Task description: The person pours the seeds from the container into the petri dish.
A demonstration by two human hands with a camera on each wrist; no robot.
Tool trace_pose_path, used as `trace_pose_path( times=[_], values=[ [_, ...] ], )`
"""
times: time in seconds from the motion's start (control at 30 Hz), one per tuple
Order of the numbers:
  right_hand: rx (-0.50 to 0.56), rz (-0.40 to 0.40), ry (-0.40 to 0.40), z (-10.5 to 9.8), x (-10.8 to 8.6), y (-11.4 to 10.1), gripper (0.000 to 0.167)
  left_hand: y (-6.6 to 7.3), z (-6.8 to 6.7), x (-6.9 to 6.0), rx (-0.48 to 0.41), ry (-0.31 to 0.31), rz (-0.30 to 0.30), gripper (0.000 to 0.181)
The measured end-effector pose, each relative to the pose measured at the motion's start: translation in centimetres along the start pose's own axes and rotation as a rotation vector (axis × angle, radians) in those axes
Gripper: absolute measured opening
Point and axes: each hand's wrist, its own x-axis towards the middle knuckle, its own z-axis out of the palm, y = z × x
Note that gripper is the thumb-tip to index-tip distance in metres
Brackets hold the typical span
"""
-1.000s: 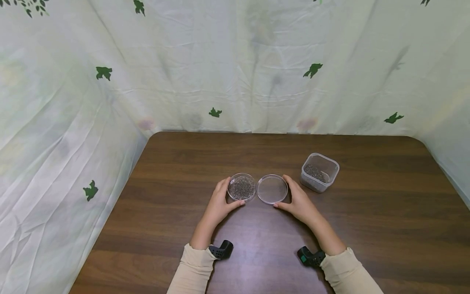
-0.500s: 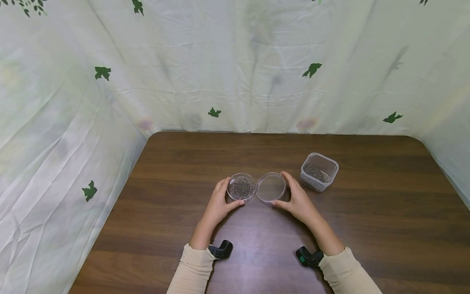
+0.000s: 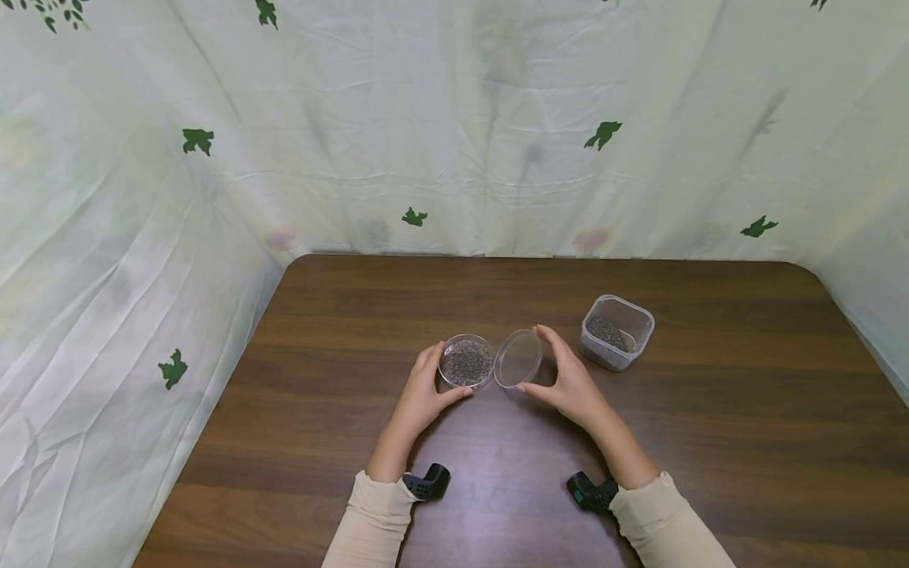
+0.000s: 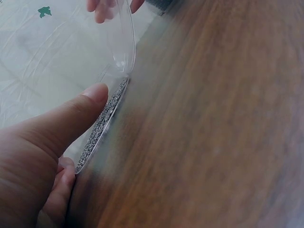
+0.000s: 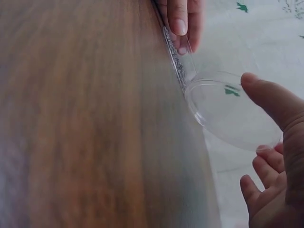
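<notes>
The left hand (image 3: 421, 398) curves round the near-left rim of a clear round dish (image 3: 466, 361) of dark granules, thumb on the near side and fingers on the far side, so the dish sits flat on the table just ahead and inward of its palm. The right hand (image 3: 574, 386) pinches a see-through round lid (image 3: 518, 360) between parted thumb and fingers; the lid tilts inward from that hand, its lower edge at the dish's rim, while a granule-bearing plastic tub (image 3: 617, 333) stands beyond the right hand, toward its outer side.

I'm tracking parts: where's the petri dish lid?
Head view, right of centre: the right hand holds the petri dish lid tilted beside the granule-filled dish.
</notes>
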Motion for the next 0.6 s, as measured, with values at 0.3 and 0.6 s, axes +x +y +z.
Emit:
trace_pose_path(
  times=[0.3,0.6],
  values=[
    [0.036,-0.026,0.015,0.5,0.5,-0.5,0.091,0.0,0.1,0.0,0.000,0.004,0.008,0.088],
    [0.093,-0.012,0.001,1.1,1.2,-0.9,0.091,0.2,-0.1,-0.1,0.007,-0.005,-0.006,0.089]
  ],
)
